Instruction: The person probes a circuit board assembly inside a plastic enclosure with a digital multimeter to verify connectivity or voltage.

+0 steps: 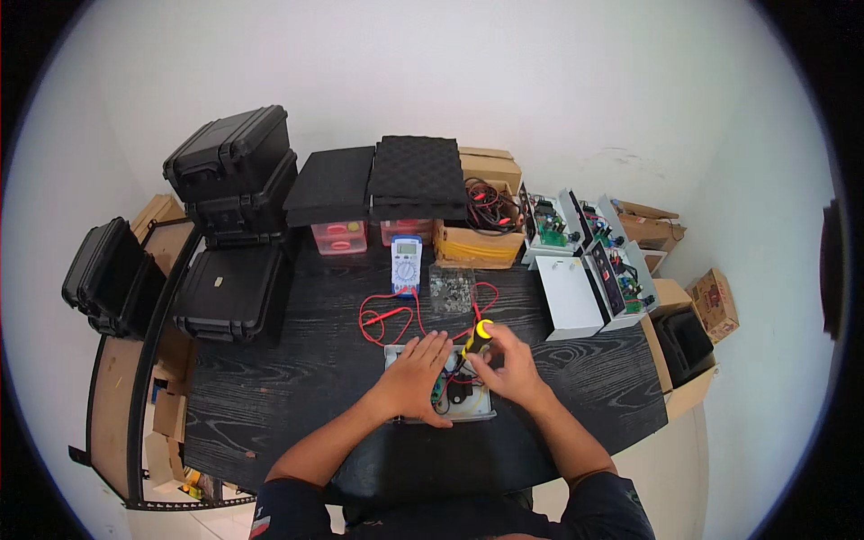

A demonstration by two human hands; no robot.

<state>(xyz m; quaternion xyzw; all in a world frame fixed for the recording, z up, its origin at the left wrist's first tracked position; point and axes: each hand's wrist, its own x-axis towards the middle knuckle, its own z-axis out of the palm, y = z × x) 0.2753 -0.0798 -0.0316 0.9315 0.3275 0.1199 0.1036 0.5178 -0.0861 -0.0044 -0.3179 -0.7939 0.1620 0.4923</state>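
In front of me on the dark table lies a shallow grey metal enclosure (479,407) with a green circuit board, a black component and several wires inside. My right hand (511,364) is closed around a yellow and black screwdriver (482,333), which tilts down into the enclosure. My left hand (416,376) rests flat over the enclosure's left part, fingers stretched out and thumb near its front edge, hiding some of the board. Beyond it stands a white and blue multimeter (407,261) with red test leads (387,315). Next to that is a clear tray (452,290) of small parts.
Black hard cases (236,283) are stacked at the left. Foam sheets (417,171) cover pink drawer boxes (340,238) at the back, beside a cardboard box (481,247) of cables. Opened units with circuit boards (551,220) and a white panel (569,297) stand at the right.
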